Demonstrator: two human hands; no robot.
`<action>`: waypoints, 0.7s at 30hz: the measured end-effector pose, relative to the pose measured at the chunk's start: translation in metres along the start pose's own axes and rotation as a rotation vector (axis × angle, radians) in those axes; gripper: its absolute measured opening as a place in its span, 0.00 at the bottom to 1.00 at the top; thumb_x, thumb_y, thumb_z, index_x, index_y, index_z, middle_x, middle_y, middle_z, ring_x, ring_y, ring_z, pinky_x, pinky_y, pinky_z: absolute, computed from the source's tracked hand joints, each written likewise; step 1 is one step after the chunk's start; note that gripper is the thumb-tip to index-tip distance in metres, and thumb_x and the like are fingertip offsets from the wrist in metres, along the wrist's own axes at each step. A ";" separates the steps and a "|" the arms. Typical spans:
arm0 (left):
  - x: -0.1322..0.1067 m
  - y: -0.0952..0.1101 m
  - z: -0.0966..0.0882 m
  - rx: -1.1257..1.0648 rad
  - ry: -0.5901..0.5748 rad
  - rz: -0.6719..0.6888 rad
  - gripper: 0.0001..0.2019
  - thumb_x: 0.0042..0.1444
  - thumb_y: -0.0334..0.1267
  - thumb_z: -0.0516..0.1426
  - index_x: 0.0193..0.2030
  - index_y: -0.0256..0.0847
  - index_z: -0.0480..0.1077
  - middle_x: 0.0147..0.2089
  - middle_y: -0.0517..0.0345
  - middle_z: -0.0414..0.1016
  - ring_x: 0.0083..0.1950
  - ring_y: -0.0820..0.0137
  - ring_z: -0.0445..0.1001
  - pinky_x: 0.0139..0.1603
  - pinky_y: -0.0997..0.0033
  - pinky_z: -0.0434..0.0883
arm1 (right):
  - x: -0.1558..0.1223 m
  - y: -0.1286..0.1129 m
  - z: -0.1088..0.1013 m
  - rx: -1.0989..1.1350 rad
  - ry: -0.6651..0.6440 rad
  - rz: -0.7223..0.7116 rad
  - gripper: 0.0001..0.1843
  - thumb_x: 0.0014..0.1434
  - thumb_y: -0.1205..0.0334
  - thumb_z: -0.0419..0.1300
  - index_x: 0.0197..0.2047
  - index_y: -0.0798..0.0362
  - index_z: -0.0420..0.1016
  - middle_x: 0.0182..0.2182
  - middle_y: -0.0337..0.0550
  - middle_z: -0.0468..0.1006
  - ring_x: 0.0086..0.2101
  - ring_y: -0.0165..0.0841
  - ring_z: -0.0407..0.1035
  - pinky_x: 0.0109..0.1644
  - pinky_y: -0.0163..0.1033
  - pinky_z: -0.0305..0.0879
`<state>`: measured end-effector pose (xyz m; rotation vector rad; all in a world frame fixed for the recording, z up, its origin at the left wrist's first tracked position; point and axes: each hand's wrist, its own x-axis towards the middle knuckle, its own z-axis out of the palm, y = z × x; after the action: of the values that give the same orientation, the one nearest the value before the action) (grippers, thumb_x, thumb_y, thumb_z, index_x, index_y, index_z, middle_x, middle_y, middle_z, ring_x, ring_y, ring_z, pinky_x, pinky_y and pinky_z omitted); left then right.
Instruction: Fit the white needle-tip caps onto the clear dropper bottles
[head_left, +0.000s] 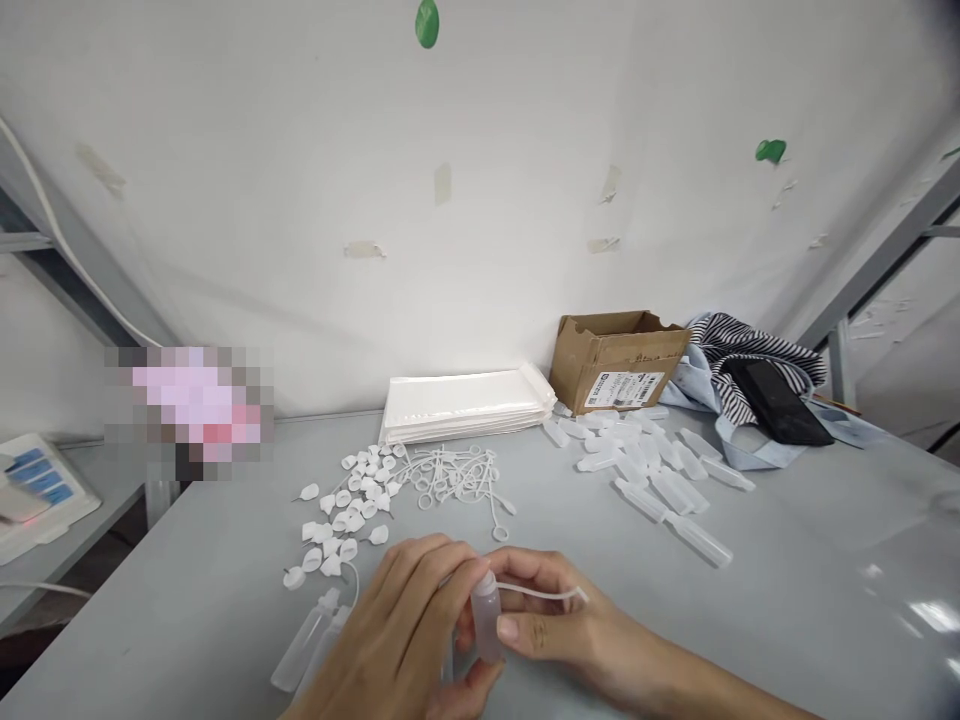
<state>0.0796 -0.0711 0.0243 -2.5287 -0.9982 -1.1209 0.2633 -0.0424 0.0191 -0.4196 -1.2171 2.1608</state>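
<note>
Between both hands, near the front of the table, stands a small translucent squeeze bottle (486, 622) with a white strap (540, 594) trailing right from its neck. My left hand (409, 625) is closed around its left side, fingertips at the top and thumb low down. My right hand (559, 620) grips it from the right, thumb on the front. Beside my left hand lie more squeeze bottles (304, 645), partly hidden by it. White needle-tipped caps (352, 505) are strewn beyond, next to a tangle of white ring straps (457, 475).
Several empty bottles (645, 450) lie in a heap at the right. Behind them are a cardboard box (619, 365), a stack of white padded envelopes (469, 400), and striped cloth (739, 350) with a black phone (780, 400). A white device (45, 500) sits at far left.
</note>
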 end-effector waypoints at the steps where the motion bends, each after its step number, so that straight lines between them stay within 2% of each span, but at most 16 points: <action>1: -0.001 0.000 0.001 -0.008 -0.003 -0.001 0.20 0.50 0.22 0.59 0.51 0.28 0.65 0.44 0.46 0.72 0.49 0.61 0.68 0.48 0.62 0.69 | 0.000 0.000 0.000 -0.032 0.013 -0.005 0.13 0.56 0.59 0.65 0.44 0.54 0.76 0.37 0.43 0.76 0.37 0.30 0.71 0.46 0.39 0.63; 4: -0.006 -0.001 0.004 -0.040 -0.019 -0.023 0.21 0.51 0.23 0.59 0.53 0.28 0.64 0.46 0.45 0.71 0.50 0.59 0.67 0.49 0.59 0.68 | 0.000 0.003 -0.001 -0.140 0.099 -0.069 0.18 0.51 0.59 0.69 0.45 0.51 0.74 0.39 0.41 0.75 0.38 0.29 0.69 0.45 0.37 0.63; 8: -0.010 0.000 0.004 -0.101 -0.033 -0.099 0.19 0.54 0.26 0.58 0.53 0.30 0.64 0.47 0.46 0.70 0.52 0.60 0.67 0.52 0.59 0.68 | 0.001 0.006 -0.004 -0.237 0.216 -0.139 0.20 0.47 0.54 0.72 0.41 0.52 0.75 0.37 0.41 0.76 0.39 0.31 0.68 0.48 0.39 0.63; 11: -0.009 0.001 0.004 -0.138 -0.038 -0.089 0.19 0.53 0.27 0.57 0.53 0.31 0.64 0.47 0.46 0.69 0.52 0.60 0.66 0.52 0.60 0.68 | 0.000 0.006 -0.004 -0.287 0.268 -0.141 0.18 0.48 0.53 0.71 0.39 0.52 0.75 0.35 0.40 0.75 0.38 0.31 0.68 0.47 0.39 0.64; 18: -0.005 0.002 0.002 -0.104 -0.058 -0.058 0.19 0.51 0.28 0.58 0.51 0.32 0.64 0.45 0.48 0.70 0.50 0.61 0.67 0.50 0.62 0.70 | -0.002 0.003 -0.003 -0.364 0.343 -0.219 0.07 0.53 0.59 0.68 0.33 0.51 0.77 0.31 0.37 0.75 0.34 0.27 0.68 0.42 0.33 0.64; 21: -0.006 0.000 0.003 -0.069 -0.068 -0.068 0.20 0.49 0.30 0.59 0.50 0.34 0.64 0.44 0.50 0.72 0.49 0.61 0.69 0.49 0.62 0.70 | 0.001 0.002 -0.004 -0.372 0.358 -0.236 0.06 0.53 0.59 0.68 0.30 0.52 0.78 0.31 0.37 0.75 0.33 0.26 0.68 0.41 0.32 0.65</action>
<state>0.0783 -0.0728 0.0186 -2.6220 -1.0886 -1.1131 0.2643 -0.0399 0.0146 -0.7436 -1.3784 1.5784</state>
